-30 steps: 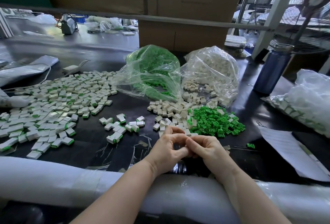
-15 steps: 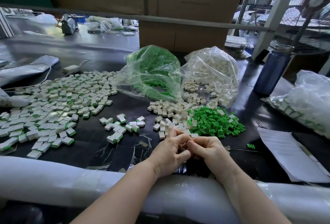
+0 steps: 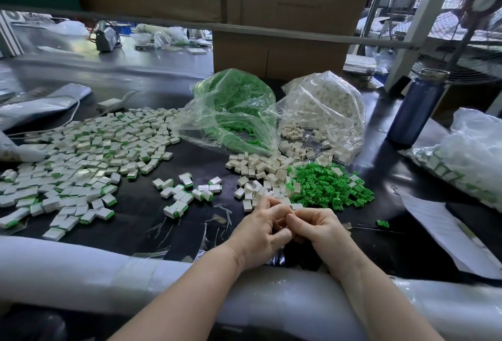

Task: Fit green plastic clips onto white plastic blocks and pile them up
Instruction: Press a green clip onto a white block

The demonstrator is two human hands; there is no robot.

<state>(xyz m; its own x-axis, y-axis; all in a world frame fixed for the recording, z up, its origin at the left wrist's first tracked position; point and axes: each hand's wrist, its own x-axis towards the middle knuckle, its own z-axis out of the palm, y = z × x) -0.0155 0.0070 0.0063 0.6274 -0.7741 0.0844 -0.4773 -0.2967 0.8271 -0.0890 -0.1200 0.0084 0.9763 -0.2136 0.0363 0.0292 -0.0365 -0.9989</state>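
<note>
Hands: the left hand (image 3: 258,234) and right hand (image 3: 317,229) meet knuckle to knuckle just above the near edge of the black table (image 3: 141,218); fingers of both are curled inward and fingertips touch; whatever they pinch is hidden between them, so I cannot tell what is grasped
Loose white blocks (image 3: 260,169): a heap at the middle of the table, spilling from the mouth of a clear bag of white blocks (image 3: 326,106) behind it; the nearest blocks lie just beyond the fingertips
Loose green clips (image 3: 326,185): a heap touching the right side of the white blocks; one stray clip (image 3: 382,223) lies apart, near the right hand
Bag of green clips (image 3: 233,106): clear, open, beside the white bag toward the far edge
Finished pile (image 3: 81,158): white blocks with green ends spread wide toward the left edge; a small cluster (image 3: 184,191) sits between it and the loose blocks
Right edge: a sheet of paper (image 3: 440,232); a blue bottle (image 3: 415,106) stands upright behind it
Near edge: white foam padding (image 3: 81,267) under both forearms
</note>
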